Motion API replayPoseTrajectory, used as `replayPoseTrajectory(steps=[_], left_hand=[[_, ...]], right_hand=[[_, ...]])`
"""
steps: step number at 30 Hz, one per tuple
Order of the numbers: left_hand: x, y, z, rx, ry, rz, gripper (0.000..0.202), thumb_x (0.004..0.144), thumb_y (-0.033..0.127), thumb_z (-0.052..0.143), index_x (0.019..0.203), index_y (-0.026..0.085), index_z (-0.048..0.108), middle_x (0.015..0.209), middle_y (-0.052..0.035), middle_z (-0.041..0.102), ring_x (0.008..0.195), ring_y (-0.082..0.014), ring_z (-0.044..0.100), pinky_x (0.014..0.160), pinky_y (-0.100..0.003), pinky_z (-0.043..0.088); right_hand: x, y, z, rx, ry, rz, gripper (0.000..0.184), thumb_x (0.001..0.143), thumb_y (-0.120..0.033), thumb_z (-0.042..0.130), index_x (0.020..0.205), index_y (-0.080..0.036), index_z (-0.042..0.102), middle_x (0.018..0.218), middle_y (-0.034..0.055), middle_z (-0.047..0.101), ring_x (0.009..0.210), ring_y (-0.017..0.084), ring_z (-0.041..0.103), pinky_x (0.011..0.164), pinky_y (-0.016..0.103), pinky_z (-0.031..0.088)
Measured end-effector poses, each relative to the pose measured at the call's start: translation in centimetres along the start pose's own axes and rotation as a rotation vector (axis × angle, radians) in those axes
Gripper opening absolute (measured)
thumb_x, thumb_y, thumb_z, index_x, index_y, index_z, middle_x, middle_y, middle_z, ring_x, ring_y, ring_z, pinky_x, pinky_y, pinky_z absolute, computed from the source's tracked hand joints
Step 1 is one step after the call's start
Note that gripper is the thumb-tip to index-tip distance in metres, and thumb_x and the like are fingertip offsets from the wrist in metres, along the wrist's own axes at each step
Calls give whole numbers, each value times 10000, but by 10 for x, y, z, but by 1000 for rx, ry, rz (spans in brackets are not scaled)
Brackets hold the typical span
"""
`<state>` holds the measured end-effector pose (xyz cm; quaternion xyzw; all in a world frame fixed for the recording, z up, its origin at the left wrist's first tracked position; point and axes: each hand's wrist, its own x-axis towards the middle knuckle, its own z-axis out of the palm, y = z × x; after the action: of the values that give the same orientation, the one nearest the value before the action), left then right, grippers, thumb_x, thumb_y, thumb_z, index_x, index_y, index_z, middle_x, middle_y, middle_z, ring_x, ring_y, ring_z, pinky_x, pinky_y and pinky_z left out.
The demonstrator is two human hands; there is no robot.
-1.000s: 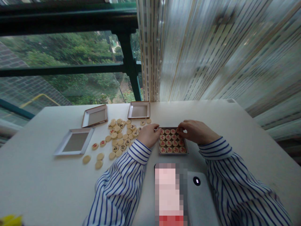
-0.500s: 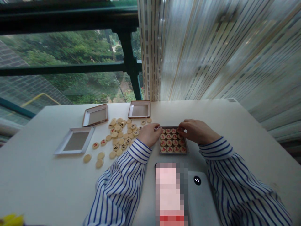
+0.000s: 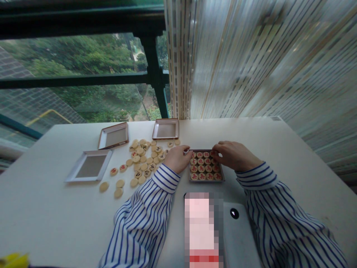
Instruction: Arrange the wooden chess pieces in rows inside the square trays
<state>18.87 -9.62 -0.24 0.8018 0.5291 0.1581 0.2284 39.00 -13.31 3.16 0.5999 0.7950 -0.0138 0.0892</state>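
A small shallow box (image 3: 206, 181) lies on the table, filled with rows of round Chinese chess pieces (image 3: 209, 168) marked in red characters. At its far left corner, my left hand (image 3: 178, 159) has thumb and fingers bent against the wall, gripping it. My right hand (image 3: 235, 155) is closed at the far right corner, its fingertips on the wall and partly covering the pieces there. Left of my left hand spreads a loose heap of wooden pieces (image 3: 143, 159), some showing black or red characters, others face down.
Two brown-edged box parts (image 3: 113, 136) (image 3: 165, 129) lie at the back, and a white tray (image 3: 89, 166) sits farther left. Nearer me are a phone with a blurred screen (image 3: 199, 223) and a white device (image 3: 240, 234). Beyond the table are a window and a striped curtain (image 3: 251, 59).
Both hands stay at the box's far corners, with the right fingers shifted very slightly. The pieces and boxes have not visibly moved.
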Motion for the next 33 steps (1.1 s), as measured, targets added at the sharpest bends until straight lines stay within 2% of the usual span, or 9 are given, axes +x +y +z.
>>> replayPoseTrajectory(steps=[21,33], left_hand=[[0,1,-2,4,-4,7,339,804,388,429,988,191,635,925,-51,673,840,-174,601,722,-263,443],[-1,0,-3,-7,-11,11,345,806,383,426,1007,188,628,963,-50,667,864,-170,596,736,-258,442]], right_hand=[[0,-2,0,-7,-3,-6,297,827,-331,384,917,-181,624,916,92,624,794,187,576,610,273,387],[0,3,2,6,1,-2,290,818,-348,406,946,-202,621,920,82,622,793,192,577,610,281,390]])
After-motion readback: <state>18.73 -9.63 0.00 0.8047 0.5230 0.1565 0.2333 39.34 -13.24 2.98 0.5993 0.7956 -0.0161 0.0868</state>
